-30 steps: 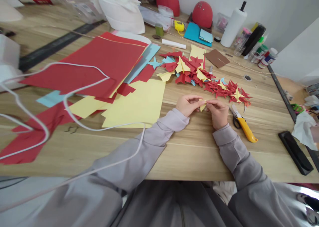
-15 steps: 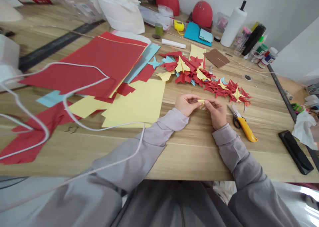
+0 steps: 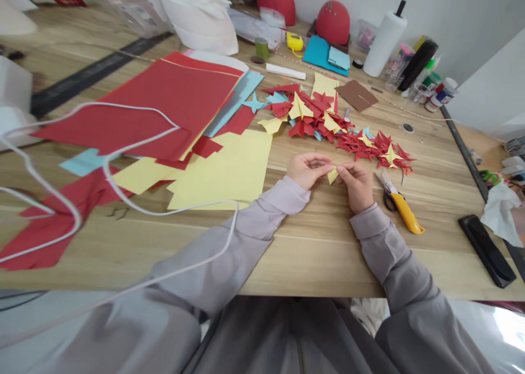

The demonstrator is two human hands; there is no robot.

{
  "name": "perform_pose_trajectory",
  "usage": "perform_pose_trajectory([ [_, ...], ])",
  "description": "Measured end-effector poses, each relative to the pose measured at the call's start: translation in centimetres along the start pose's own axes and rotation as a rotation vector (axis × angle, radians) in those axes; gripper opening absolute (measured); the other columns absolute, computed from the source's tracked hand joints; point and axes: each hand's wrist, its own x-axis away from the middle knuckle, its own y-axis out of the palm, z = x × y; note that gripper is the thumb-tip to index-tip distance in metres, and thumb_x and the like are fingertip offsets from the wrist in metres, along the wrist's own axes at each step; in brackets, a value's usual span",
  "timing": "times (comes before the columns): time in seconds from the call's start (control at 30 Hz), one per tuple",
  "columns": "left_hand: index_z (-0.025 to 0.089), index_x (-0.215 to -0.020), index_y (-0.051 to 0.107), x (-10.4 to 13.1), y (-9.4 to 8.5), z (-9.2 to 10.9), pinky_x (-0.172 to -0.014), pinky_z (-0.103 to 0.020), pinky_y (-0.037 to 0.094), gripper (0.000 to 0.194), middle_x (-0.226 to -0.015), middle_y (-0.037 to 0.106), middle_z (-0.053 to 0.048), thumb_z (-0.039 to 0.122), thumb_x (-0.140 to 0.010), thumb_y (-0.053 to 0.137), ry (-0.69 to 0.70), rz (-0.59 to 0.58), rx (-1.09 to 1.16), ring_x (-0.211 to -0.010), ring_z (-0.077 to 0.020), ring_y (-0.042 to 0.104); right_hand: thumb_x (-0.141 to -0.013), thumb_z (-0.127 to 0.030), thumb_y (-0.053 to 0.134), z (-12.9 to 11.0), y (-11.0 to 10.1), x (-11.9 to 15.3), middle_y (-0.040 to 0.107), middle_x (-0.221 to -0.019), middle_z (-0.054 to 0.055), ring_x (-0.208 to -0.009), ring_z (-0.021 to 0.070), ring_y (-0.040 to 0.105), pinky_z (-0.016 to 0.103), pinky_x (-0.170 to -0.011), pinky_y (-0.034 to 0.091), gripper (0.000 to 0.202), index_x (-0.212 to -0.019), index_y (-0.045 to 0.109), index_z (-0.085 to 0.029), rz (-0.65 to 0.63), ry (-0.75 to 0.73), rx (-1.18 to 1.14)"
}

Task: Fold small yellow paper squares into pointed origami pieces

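A small folded piece of yellow paper (image 3: pixel 332 174) is pinched between my two hands, above the wooden table near its front. My left hand (image 3: pixel 308 169) grips its left side with thumb and fingers, and my right hand (image 3: pixel 356 183) grips its right side. Just beyond them lies a long pile of folded red paper stars (image 3: pixel 356 144), with some yellow and light blue ones mixed in. To the right of my right hand are a yellow utility knife (image 3: pixel 407 212) and black-handled scissors (image 3: pixel 389 200).
Large red sheets (image 3: pixel 164 100) and a yellow sheet (image 3: pixel 233 166) lie at the left, crossed by a white cable (image 3: pixel 143 210). A black case (image 3: pixel 486 251) rests at the right. Bottles, a white roll (image 3: pixel 383 45) and a yellow tape measure (image 3: pixel 294 42) stand at the back.
The yellow paper has turned between my fingers and now shows a pointed part hanging downward. Both hands have stayed almost in the same place.
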Motion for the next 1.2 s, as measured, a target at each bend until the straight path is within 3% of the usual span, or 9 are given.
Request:
perform_pose_trajectory([
  [0.23,0.011,-0.069,0.064,0.0,-0.3,0.2,-0.057,-0.027,0.052,0.036,-0.058,0.064,-0.001,0.026,-0.04,0.08,-0.074,-0.027,0.067,-0.055,-0.0119,0.06,-0.065,-0.034,0.068,0.0,-0.3,-0.2,0.055,-0.052,-0.004,-0.048,0.0072,0.046,0.021,-0.048,0.036,0.017,-0.066,0.062,-0.018,-0.073,0.084,-0.066],
  [0.67,0.012,-0.068,0.067,0.2,-0.7,0.3,-0.063,-0.031,0.053,0.033,-0.061,0.067,-0.002,0.02,-0.04,0.082,-0.224,-0.201,0.264,-0.058,-0.0142,0.063,-0.06,-0.037,0.071,-0.7,-0.6,0.2,0.054,-0.057,-0.003,-0.053,0.0101,0.049,0.026,-0.054,0.043,0.023,-0.062,0.057,-0.02,-0.203,0.211,-0.228],
  [0.83,0.013,-0.065,0.066,0.4,-0.8,0.5,-0.06,-0.033,0.054,0.03,-0.06,0.066,-0.001,0.019,-0.041,0.082,-0.236,-0.281,0.311,-0.058,-0.016,0.063,-0.061,-0.037,0.071,-1.0,-0.5,0.4,0.053,-0.054,-0.004,-0.046,0.0081,0.045,0.023,-0.045,0.037,0.023,-0.061,0.056,-0.019,-0.262,0.228,-0.267],
  [1.2,0.013,-0.081,0.066,0.4,-0.3,0.1,-0.054,-0.026,0.053,0.045,-0.071,0.067,-0.003,0.017,-0.04,0.082,-0.187,-0.298,0.273,-0.062,-0.0146,0.063,-0.067,-0.039,0.065,-0.3,-0.1,-0.1,0.057,-0.064,-0.002,-0.052,0.0114,0.051,0.025,-0.047,0.042,0.024,-0.069,0.049,-0.021,-0.17,0.24,-0.344],
])
